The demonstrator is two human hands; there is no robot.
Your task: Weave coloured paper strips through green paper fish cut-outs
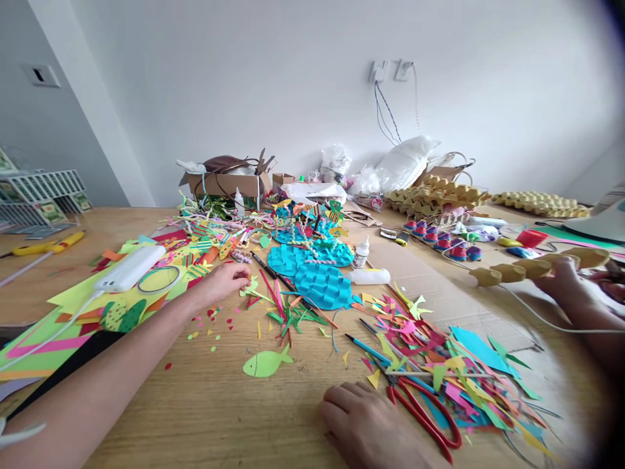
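One lime-green paper fish (263, 365) has a forked tail

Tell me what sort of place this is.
Probably a craft room or workshop: coloured paper scraps litter the wooden table, a green paper fish lies among them, and egg trays are stacked toward the back.

Light-green paper fish (264, 364), bright turquoise paper oval (322, 286)
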